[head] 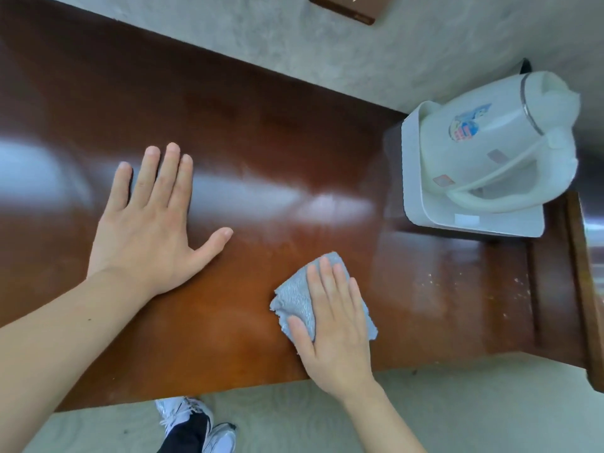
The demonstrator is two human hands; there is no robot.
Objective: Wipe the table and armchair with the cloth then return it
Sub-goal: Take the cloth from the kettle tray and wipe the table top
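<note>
Both hands lie flat: right hand [330,317] pressing cloth [295,300] near table [261,132] edge, left hand [150,220] empty.

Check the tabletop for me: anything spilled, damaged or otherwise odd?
Yes. Pale specks and crumbs dot the glossy brown wooden table near its right end, in front of the white electric kettle on its white tray, beyond the grey cloth under the right hand.

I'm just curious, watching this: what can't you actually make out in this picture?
- Head view: the grey terry cloth is half hidden under the right hand.
- White plastic kettle: sticker print blurred, unreadable.
- Dark brown wall plate: cut off by the top edge.
- Armchair: not in view.
</note>
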